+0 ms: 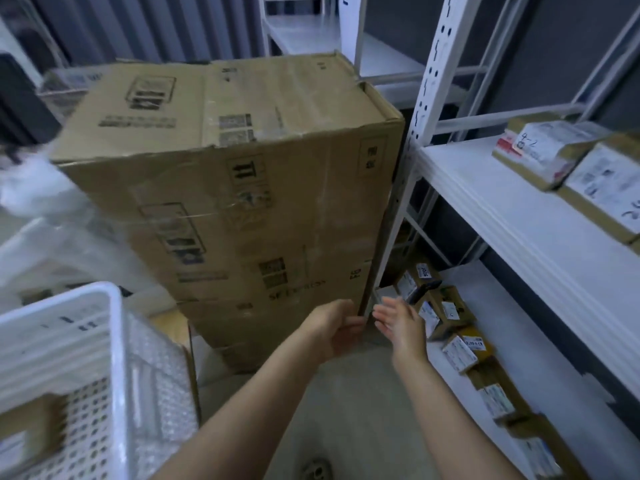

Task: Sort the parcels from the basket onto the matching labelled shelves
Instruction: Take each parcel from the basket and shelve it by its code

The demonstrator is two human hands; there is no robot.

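Left hand (337, 329) grips a corner of the cardboard box (242, 174); right hand (401, 323) spread alongside.

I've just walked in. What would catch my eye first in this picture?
A tall stack of cardboard boxes fills the middle of the view. The left hand grips its near corner low down, and the right hand is held open beside it. A white basket sits at the lower left, and white shelves on the right carry labelled parcels.
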